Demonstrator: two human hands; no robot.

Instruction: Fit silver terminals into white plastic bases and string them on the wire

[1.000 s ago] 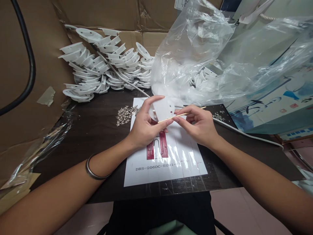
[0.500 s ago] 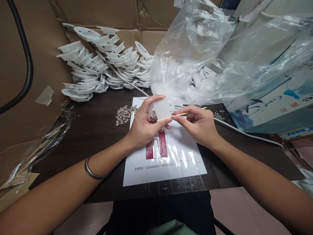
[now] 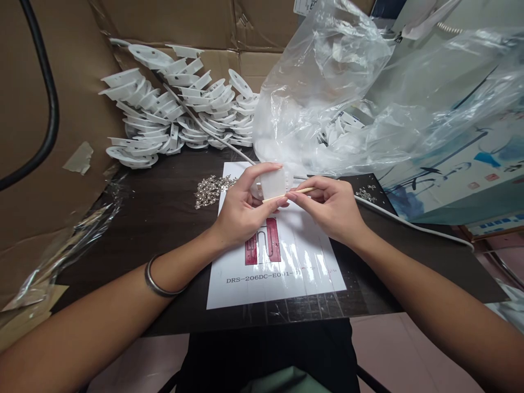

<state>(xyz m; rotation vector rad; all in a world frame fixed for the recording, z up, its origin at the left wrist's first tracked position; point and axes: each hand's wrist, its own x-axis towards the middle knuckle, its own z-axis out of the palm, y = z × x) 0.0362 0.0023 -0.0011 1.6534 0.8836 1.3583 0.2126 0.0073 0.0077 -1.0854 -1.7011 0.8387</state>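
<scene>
Wooden stick [image 3: 306, 190] shifted, its tail no longer poking past the right hand [image 3: 329, 206], which pinches it at the lower edge of the white plastic piece [image 3: 273, 183], clamped in the left hand [image 3: 241, 207] above the printed sheet [image 3: 245, 297]; keep pressure light.

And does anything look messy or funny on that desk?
Yes, a bit. The white discs at the back left lean every which way instead of stacking straight. A few small metal pieces lie scattered on the right, apart from the bigger heap. I can't see anything clearly broken.
</scene>
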